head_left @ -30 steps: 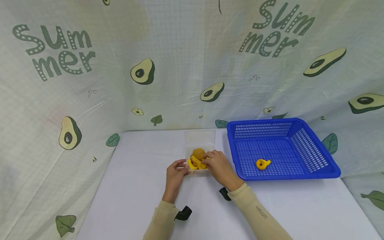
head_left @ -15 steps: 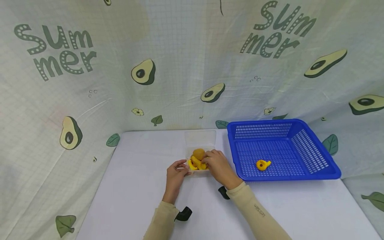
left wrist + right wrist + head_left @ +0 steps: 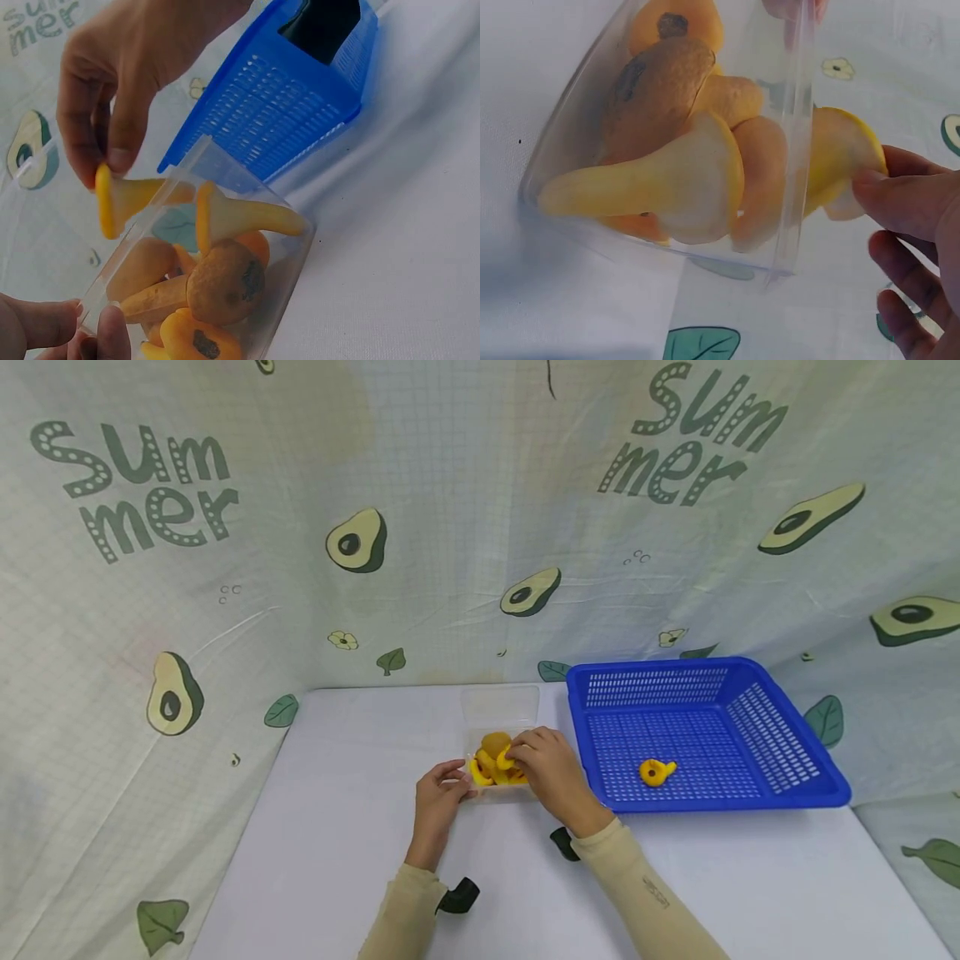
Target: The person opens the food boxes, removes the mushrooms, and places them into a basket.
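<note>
A clear plastic box (image 3: pixel 491 792) with its lid raised stands on the table, holding several yellow and brown toy mushrooms, among them a brown-capped mushroom (image 3: pixel 226 281) and a pale-stemmed yellow mushroom (image 3: pixel 664 180). My left hand (image 3: pixel 438 802) grips the box at its left wall, thumb and fingers on either side of the rim in the left wrist view. My right hand (image 3: pixel 551 772) pinches another yellow mushroom (image 3: pixel 116 199) by its cap at the open top of the box. Its stem reaches in past the rim. The right hand's other fingers are loosely bent.
A blue perforated basket (image 3: pixel 583 735) stands on the table right of the box, with one yellow mushroom (image 3: pixel 656 772) in it. The transparent lid (image 3: pixel 500 703) leans up behind the box. A printed cloth (image 3: pixel 442 468) hangs behind and beside the table.
My right hand has risen slightly, and the yellow mushroom in its fingers now shows above the others. My left hand stays at the box.
</note>
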Available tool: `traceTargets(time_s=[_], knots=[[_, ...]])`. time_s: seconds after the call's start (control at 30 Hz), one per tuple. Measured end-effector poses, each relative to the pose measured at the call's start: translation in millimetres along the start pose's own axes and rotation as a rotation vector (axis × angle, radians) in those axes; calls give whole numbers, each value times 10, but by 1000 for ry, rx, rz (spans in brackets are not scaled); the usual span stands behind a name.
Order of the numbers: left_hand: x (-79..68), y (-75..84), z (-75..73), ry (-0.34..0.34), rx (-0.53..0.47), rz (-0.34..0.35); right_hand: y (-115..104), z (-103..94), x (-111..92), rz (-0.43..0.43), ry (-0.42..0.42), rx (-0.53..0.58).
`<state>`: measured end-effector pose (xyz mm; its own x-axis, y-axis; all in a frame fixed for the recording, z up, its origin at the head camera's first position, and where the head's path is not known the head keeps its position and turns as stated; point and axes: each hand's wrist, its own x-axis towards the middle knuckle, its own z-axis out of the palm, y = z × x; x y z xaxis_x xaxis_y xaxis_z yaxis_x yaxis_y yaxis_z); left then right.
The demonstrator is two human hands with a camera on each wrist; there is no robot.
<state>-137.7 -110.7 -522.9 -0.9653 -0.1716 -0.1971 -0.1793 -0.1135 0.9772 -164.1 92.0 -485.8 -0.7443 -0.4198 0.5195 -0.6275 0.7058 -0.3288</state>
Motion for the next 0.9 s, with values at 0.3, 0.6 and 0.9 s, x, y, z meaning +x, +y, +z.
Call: traceTargets(time_s=[0.3, 0.6, 0.9], knots=[[0, 5, 18, 6, 14, 0, -11, -60, -43, -33, 146, 35], [-41, 0, -11, 10, 41, -4, -66, -146, -111, -44, 227, 4], [-18, -7, -7, 4, 15, 8, -32, -309, -144, -66, 304, 1]])
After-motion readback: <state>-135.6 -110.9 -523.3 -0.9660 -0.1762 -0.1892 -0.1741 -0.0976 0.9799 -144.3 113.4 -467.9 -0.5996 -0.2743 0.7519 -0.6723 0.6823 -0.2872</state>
